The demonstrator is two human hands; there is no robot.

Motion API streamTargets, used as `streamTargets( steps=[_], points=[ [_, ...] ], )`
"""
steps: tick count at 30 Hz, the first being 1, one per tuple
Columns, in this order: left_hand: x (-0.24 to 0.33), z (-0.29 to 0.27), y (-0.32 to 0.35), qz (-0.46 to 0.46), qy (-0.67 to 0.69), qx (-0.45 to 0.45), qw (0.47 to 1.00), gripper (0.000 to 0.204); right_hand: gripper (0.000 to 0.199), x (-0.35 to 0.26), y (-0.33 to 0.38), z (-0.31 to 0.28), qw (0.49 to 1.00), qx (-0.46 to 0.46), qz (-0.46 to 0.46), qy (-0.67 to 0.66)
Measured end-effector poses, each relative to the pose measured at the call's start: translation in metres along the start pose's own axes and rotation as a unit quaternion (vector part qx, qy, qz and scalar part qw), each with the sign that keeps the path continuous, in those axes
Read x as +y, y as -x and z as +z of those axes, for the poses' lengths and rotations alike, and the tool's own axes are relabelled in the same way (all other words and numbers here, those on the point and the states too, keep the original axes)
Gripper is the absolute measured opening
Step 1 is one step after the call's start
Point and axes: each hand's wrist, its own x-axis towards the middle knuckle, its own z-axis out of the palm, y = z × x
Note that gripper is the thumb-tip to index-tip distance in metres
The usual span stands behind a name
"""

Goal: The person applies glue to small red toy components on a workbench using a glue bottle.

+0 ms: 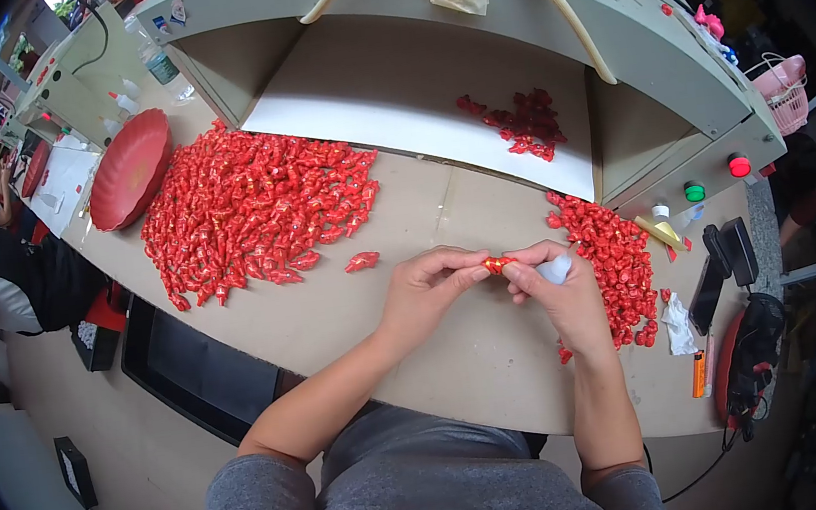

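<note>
Between my two hands is a small red figurine piece with gold marks point(498, 265). The thumb and fingers of my left hand point(422, 292) pinch its left end. My right hand point(570, 309) presses thumb and finger against its other end. A small white squeeze bottle point(557, 269) is also tucked in my right hand, partly hidden by the fingers. To the left spreads a large heap of glossy red and gold pieces point(257, 207), with one loose piece point(362, 261) nearer my left hand. Beside my right hand lies a second heap of smaller red pieces point(618, 256).
A grey open-fronted machine point(654, 116) stands at the back, with more red pieces point(529, 125) inside. A red bowl point(131, 171) is at the left. Tissue point(677, 323), an orange lighter point(698, 373) and a black pouch point(756, 346) lie right. A co-worker point(12, 270) sits far left.
</note>
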Motion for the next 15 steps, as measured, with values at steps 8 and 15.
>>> streamTargets(
  steps=[8, 15],
  points=[
    [-0.002, -0.002, -0.007, 0.032, -0.061, -0.005, 0.998, 0.017, 0.012, 0.001, -0.006, -0.002, 1.000, 0.012, -0.003, 0.026],
    [0.001, -0.008, 0.006, 0.052, -0.055, 0.021, 0.997, 0.014, 0.012, 0.004, -0.001, 0.014, 0.997, 0.023, -0.033, 0.063]
  ],
)
